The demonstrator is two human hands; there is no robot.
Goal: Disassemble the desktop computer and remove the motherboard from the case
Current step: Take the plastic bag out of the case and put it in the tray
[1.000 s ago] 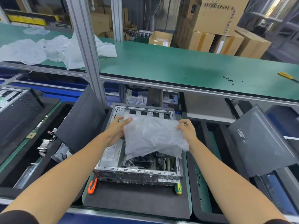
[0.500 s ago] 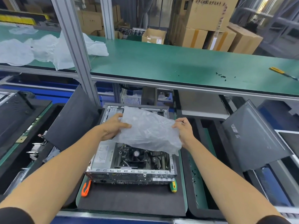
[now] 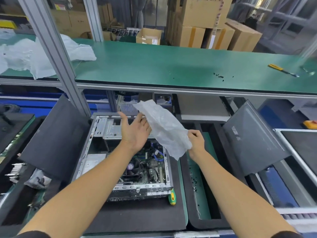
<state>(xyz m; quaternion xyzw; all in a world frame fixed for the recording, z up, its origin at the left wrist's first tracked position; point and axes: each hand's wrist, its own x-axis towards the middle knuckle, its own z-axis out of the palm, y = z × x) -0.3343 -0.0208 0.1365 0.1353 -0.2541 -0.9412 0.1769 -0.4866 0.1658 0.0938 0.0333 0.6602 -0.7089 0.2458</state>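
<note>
Left hand: wide open, holding nothing.
Right hand: pinches plastic sheet.
Risk: sheet may flop onto motherboard at 6 o'clock.

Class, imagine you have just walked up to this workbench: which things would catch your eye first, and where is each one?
First, the white plastic sheet held up in mid-air over the open case, pinched by the right hand while the left hand is spread open beside it. Below, the motherboard lies exposed inside the case. Behind runs the long green shelf, with crumpled white sheets at its left end.
</note>
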